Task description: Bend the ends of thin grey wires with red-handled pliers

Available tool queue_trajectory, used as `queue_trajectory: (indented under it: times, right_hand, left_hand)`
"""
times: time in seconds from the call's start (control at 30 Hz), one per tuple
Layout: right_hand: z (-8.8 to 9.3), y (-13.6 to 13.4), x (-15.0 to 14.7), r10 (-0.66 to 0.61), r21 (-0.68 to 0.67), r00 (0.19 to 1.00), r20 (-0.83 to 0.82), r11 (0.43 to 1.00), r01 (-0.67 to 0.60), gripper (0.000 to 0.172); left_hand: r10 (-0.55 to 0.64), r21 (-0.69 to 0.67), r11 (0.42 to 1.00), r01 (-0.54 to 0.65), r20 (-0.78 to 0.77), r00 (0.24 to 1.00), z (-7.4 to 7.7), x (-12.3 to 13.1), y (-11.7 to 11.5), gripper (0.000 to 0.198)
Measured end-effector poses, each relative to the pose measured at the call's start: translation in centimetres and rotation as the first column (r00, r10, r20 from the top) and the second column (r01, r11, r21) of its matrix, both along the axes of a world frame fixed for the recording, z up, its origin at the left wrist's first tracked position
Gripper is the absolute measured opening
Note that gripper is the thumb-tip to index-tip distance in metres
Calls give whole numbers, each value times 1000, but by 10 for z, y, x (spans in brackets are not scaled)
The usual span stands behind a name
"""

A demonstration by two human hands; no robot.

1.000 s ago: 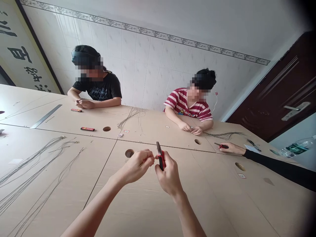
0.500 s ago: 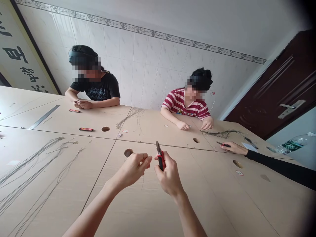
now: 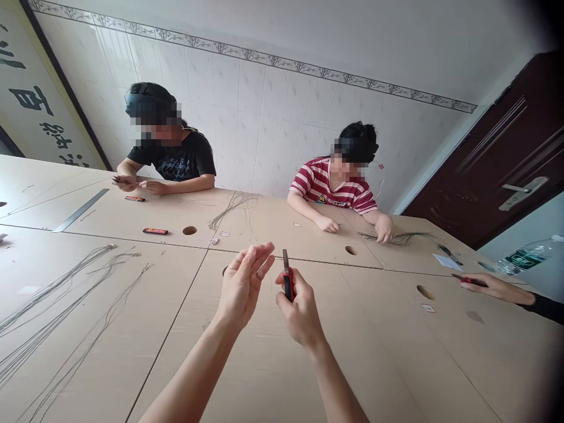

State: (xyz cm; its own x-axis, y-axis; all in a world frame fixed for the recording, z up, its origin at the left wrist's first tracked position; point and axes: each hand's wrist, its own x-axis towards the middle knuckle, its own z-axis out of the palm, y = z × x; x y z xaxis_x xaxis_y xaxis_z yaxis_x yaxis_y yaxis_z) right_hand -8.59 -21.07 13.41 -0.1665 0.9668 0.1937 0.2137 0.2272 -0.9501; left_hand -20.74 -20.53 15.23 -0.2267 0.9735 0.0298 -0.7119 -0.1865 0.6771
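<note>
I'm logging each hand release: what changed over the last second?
The left hand opened, fingers straight, letting go of the thin wire it pinched; no wire shows in it now. A co-worker's hand drew back to the right edge. The right hand kept gripping the pliers upright in the same place.

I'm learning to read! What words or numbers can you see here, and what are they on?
"百" (as it seems to read): big black brush character on the wall sign; its neighbours are cut off.
Water bottle label: too small to read.
Red pack: print blurred.
Black T-shirt print: blurred.
Red-handled tool: no text shows.
</note>
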Motion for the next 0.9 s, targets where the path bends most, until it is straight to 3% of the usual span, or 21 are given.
queue_trajectory:
  times: [0.13,0.37,0.57,0.73,0.9]
  right_hand:
    - [-3,-2,-4,31,-62,997,-73,997,-35,15]
    - [-5,-3,-7,65,-86,995,-73,994,-72,16]
    - [-8,-4,-7,68,-77,996,-51,994,-72,16]
    - [-8,-5,-9,73,-57,997,-25,996,-75,17]
    - [-14,-1,-12,67,-54,998,-1,996,-67,17]
  left_hand:
    - [36,12,999,-39,160,986,7,7,-6,12]
    - [-95,79,994,77,255,962,10,0,-9,19]
    - [-181,103,981,164,182,966,16,-6,-10,40]
    - [-174,103,983,154,222,959,14,-3,-11,46]
    - [-113,5,993,117,301,947,11,-4,-8,44]
